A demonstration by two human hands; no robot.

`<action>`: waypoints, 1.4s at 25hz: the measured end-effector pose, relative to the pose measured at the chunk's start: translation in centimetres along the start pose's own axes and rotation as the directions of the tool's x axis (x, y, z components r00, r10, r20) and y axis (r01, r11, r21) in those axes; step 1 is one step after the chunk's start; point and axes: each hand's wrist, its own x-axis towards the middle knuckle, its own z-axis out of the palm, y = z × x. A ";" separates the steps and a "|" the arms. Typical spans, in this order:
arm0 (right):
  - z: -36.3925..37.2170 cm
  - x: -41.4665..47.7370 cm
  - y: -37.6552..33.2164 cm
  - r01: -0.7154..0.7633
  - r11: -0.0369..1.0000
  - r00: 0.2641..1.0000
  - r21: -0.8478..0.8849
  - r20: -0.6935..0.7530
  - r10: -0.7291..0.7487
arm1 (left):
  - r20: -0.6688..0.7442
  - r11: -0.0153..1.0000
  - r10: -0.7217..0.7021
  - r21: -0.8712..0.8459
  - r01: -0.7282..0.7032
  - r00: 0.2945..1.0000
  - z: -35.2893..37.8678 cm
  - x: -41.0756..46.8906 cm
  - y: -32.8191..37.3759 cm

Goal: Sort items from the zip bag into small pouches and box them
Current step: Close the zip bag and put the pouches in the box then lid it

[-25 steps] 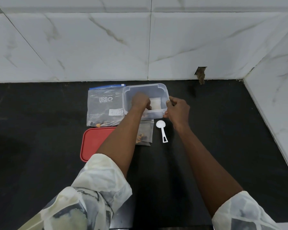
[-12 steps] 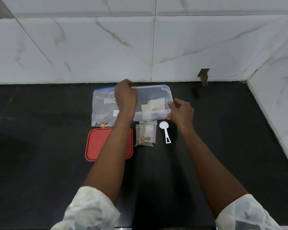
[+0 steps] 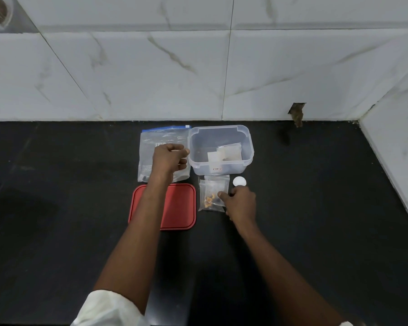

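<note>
Head camera: red lid (image 3: pixel 181 205) lies flat nearest me on the counter (image 3: pixel 316 208), my left forearm crossing it. Right hand (image 3: pixel 242 203) curls over the white spoon (image 3: pixel 239 181) handle, thumb touching the small pouch (image 3: pixel 212 189) beside it; gripping or not, I can't tell. Left hand (image 3: pixel 170 158) hangs curled over the zip bag (image 3: pixel 151 147); pinching it or not, I can't tell. Clear box (image 3: pixel 222 170) sits just right of the bag, pale pouches (image 3: pixel 229 151) inside.

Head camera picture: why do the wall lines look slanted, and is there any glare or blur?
Head view: the wide lens splays the wall tile seams outward; light is soft and even, with a dim shadow patch on the black counter at left; the clear box and zip bag show mild sheen; the left hand looks slightly soft, the rest sharp.
</note>
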 end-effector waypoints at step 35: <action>0.2 11.5 -11.2 0.250 0.808 0.968 -0.533 0.146 -0.204 | 0.066 0.996 -0.043 -0.082 0.048 0.997 0.3 0.8 -0.3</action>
